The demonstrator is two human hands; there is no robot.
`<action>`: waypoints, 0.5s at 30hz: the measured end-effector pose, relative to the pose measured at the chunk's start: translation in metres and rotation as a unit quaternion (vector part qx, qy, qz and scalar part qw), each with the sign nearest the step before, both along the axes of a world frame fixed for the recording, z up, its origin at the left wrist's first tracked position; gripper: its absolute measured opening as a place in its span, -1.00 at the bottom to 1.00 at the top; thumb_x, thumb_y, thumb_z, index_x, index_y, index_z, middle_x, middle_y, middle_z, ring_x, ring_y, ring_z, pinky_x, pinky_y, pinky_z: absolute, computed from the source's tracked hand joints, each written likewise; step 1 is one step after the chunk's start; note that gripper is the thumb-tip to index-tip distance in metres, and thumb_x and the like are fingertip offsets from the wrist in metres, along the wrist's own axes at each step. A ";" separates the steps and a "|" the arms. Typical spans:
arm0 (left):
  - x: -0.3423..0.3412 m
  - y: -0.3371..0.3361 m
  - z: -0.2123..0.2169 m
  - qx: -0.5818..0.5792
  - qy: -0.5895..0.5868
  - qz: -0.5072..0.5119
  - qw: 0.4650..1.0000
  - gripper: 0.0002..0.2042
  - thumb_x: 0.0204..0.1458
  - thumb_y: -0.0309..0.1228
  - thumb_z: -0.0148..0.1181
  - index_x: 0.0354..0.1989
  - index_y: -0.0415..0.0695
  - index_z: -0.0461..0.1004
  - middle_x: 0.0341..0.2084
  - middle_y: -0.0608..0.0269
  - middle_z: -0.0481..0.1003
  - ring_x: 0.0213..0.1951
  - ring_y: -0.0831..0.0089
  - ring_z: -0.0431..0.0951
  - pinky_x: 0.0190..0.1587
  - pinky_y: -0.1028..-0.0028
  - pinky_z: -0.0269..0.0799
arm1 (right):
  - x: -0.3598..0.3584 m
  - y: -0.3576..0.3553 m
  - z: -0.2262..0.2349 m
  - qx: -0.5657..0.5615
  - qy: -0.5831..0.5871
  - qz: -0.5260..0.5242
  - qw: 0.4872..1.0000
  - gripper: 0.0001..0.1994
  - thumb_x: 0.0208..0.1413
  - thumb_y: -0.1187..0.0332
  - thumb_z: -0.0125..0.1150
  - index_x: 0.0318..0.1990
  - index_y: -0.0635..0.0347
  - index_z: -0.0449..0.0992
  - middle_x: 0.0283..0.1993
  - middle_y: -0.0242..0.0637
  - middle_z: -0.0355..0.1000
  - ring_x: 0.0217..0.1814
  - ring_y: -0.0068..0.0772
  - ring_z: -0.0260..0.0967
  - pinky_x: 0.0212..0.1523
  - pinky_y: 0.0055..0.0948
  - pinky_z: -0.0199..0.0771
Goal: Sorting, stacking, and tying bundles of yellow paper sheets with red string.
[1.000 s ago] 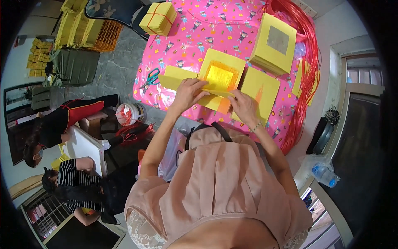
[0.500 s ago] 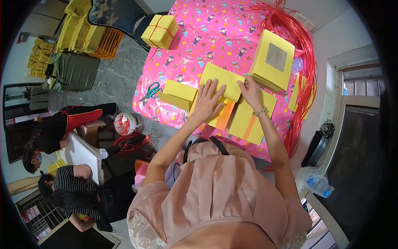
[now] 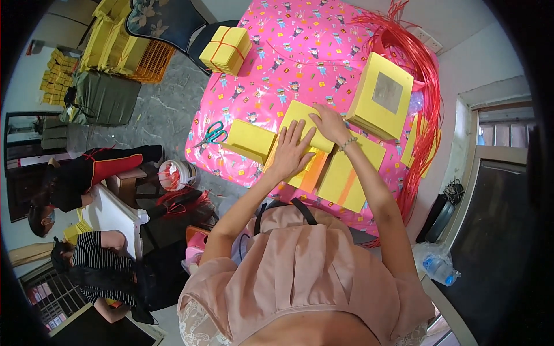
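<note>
A yellow paper sheet (image 3: 299, 111) lies on the pink table, over paper with an orange band (image 3: 312, 171). My left hand (image 3: 293, 153) rests flat on the sheet, its fingers spread. At the sheet's upper right part, my right hand (image 3: 330, 125) lies with palm down and fingers stretched toward the far edge. Its fingertips partly overlap the sheet. To the right is a yellow stack (image 3: 352, 176) with an orange stripe. Left of my left hand stands a folded yellow piece (image 3: 251, 138). Teal-handled scissors (image 3: 214, 135) lie beyond it.
A tall yellow stack with a grey panel (image 3: 387, 97) stands at the right. A tied yellow bundle (image 3: 225, 51) sits at the far left edge. Red strands (image 3: 428, 109) hang along the right side. Two people (image 3: 107, 254) work at a white table on the left.
My right hand has moved left and away from me, from pinching the sheet's right edge to lying over its upper part. My left hand has stayed on the sheet.
</note>
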State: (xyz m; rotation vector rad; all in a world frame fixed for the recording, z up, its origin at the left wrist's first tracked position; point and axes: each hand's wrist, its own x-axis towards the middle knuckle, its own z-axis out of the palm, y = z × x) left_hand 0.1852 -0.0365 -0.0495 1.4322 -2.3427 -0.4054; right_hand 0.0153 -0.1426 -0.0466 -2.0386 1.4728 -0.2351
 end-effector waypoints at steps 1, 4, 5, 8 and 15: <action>0.000 0.000 -0.001 0.004 0.001 0.001 1.000 -0.29 0.07 -0.13 0.12 0.41 0.06 0.00 0.38 -0.07 -0.07 0.39 -0.06 -0.12 0.37 -0.02 -0.24 | 0.001 0.002 -0.003 -0.030 -0.026 -0.009 0.999 -0.60 0.19 0.20 0.07 0.08 0.28 0.37 0.02 0.03 0.41 0.08 0.05 0.36 0.04 -0.07 0.36; 0.000 0.001 -0.004 -0.001 0.003 -0.001 1.000 -0.30 0.08 -0.13 0.10 0.40 0.05 0.02 0.38 -0.04 -0.06 0.39 -0.05 -0.11 0.37 -0.03 -0.23 | 0.000 0.005 -0.006 -0.065 -0.062 -0.017 0.996 -0.62 0.17 0.22 0.09 0.05 0.28 0.37 -0.02 0.02 0.43 0.02 0.04 0.39 -0.01 -0.03 0.38; 0.001 0.002 -0.006 0.001 0.004 -0.001 1.000 -0.30 0.08 -0.13 0.10 0.40 0.05 0.02 0.38 -0.04 -0.06 0.39 -0.05 -0.11 0.37 -0.03 -0.23 | 0.000 0.006 -0.007 -0.071 -0.072 -0.016 0.995 -0.62 0.17 0.23 0.09 0.05 0.27 0.37 -0.02 0.01 0.43 0.02 0.04 0.39 -0.02 -0.05 0.40; 0.000 0.001 -0.005 0.008 -0.009 -0.003 1.000 -0.32 0.09 -0.12 0.09 0.39 0.05 0.03 0.38 0.01 -0.03 0.39 -0.05 -0.10 0.36 -0.04 -0.21 | -0.001 0.005 -0.009 -0.077 -0.066 -0.014 0.995 -0.62 0.16 0.23 0.10 0.06 0.26 0.37 0.00 0.00 0.42 0.02 0.05 0.38 -0.02 -0.08 0.41; 0.001 0.000 -0.011 0.019 -0.013 -0.013 1.000 -0.32 0.12 -0.07 0.04 0.40 0.04 0.01 0.39 0.05 -0.05 0.40 -0.06 -0.15 0.36 -0.05 -0.24 | 0.000 0.007 -0.008 -0.062 -0.059 -0.015 0.996 -0.61 0.19 0.24 0.10 0.10 0.26 0.37 0.04 -0.02 0.39 0.09 0.05 0.35 0.05 -0.12 0.38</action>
